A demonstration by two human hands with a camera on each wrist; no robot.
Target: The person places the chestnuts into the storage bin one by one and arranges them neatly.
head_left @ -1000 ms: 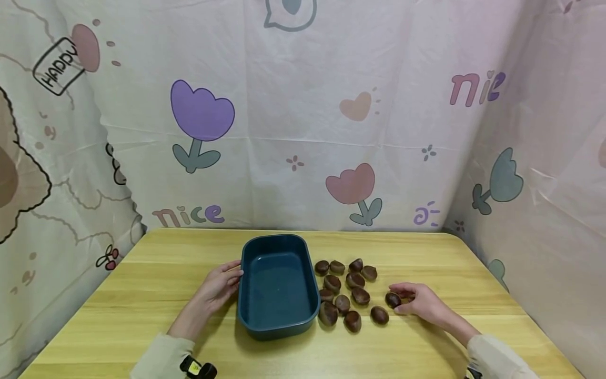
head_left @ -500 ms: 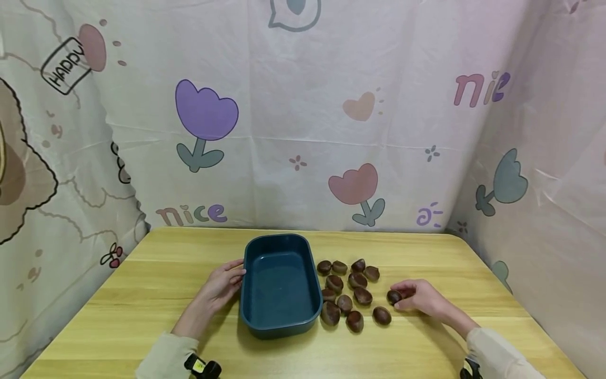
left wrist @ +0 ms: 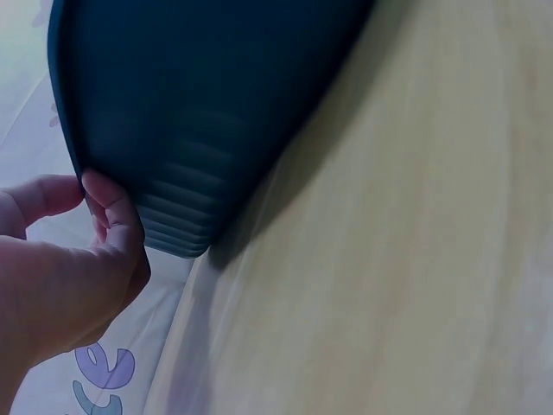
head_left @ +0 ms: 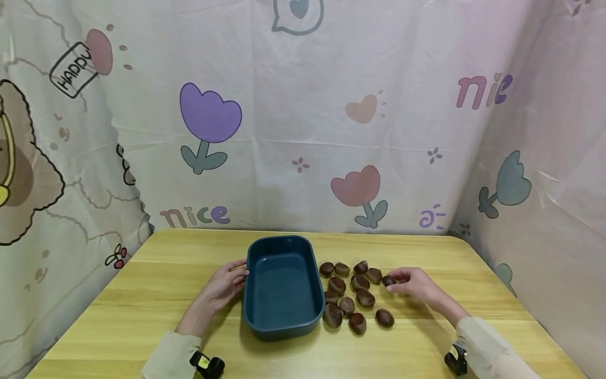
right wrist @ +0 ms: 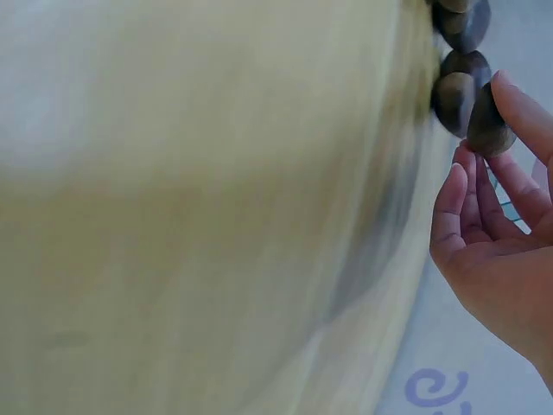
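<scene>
A deep, dark teal rectangular dish [head_left: 284, 331] stands on the wooden table with a bare floor inside. At its left side, my left hand [head_left: 226, 287] pinches the rim; the left wrist view shows thumb and fingertips of that hand [left wrist: 78, 268] meeting at the dish edge [left wrist: 216, 95]. To the right, my right hand [head_left: 418, 287] holds a brown chestnut [head_left: 389, 281] between thumb and fingers. In the right wrist view this chestnut [right wrist: 489, 125] overlaps another chestnut [right wrist: 458, 91] of the group. Several chestnuts [head_left: 360, 282] lie loosely between the dish and my right hand.
One chestnut [head_left: 384, 318] lies apart at the group's front right. The light wooden table [head_left: 199, 252] ends at a printed cloth backdrop [head_left: 284, 105] behind and on both sides. Dark wrist cameras sit on both sleeves [head_left: 172, 358].
My right hand has moved with its chestnut toward the back and slightly left, up to the chestnut group. The left hand stays at the dish rim. The head view has shifted slightly.
</scene>
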